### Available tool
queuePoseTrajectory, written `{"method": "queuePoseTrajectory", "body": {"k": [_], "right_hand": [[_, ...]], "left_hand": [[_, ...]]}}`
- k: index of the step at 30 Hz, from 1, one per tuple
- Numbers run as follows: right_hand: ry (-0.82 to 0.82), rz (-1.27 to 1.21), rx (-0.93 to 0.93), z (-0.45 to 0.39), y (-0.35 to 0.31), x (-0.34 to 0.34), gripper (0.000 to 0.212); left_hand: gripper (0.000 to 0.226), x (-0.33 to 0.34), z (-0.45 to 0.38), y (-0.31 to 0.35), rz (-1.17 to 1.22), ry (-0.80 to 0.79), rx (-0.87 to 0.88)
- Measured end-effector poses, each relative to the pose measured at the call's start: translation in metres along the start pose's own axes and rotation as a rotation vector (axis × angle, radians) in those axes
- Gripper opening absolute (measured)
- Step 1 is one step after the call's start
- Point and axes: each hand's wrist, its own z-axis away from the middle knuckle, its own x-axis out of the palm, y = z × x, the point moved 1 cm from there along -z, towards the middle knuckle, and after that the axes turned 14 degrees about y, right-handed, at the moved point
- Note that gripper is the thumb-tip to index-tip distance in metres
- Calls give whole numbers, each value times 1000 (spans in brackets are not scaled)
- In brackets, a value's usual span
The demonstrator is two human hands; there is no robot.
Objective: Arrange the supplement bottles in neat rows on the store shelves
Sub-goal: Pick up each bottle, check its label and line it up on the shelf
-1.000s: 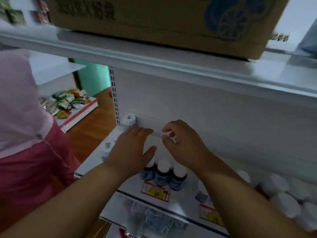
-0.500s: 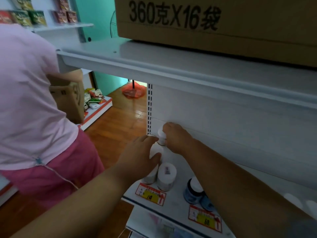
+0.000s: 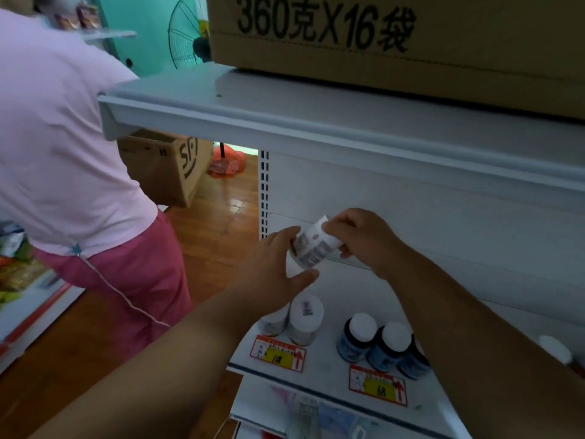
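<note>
A white supplement bottle [image 3: 313,247] with a printed label is tilted in the air above the white shelf [image 3: 345,293]. My right hand [image 3: 361,237] grips its upper end near the cap. My left hand [image 3: 272,270] cups its lower end, thumb stretched out underneath. Below them two white bottles [image 3: 305,318] stand at the shelf's front left, one partly hidden by my left forearm. Three blue bottles with white caps [image 3: 380,346] stand in a row to their right. Another white cap [image 3: 555,348] peeks past my right forearm.
A person in a pink shirt [image 3: 60,137] stands close on the left, holding a cardboard box [image 3: 171,166]. An upper shelf [image 3: 316,122] carries a large carton [image 3: 395,36] overhead. Price tags [image 3: 278,353] line the shelf's front edge. A lower shelf [image 3: 316,416] holds blurred goods.
My hands have lifted the white bottle from the shelf's back left corner and tilted it. The view swung left and lower. The person on the left has turned away with the box.
</note>
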Motion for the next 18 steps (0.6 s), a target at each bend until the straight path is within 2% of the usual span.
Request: {"method": "queuePoseTrajectory", "body": {"k": [2, 4, 6, 8, 11, 13, 16, 18], "right_hand": [[-34, -87, 56, 13, -10, -8, 68], [-53, -46, 44, 24, -15, -12, 71], [-80, -26, -3, 32, -17, -14, 54], [-127, -96, -33, 38, -16, -16, 38], [-116, -132, -36, 44, -17, -13, 32], [-77, -92, -67, 45, -16, -9, 28], [28, 82, -175, 41, -11, -10, 36], [44, 242, -244, 36, -5, -11, 46]], "left_hand": [[60, 1, -1, 7, 86, -30, 13], [45, 1, -1, 10, 166, -83, -3], [40, 1, 2, 9, 289, -148, -63], [40, -1, 6, 6, 329, -147, -62], [54, -5, 11, 7, 142, 43, 98], [71, -3, 13, 9, 75, 120, 128], [87, 1, 17, 3, 46, 97, 114], [94, 2, 18, -7, -110, 36, 161]]}}
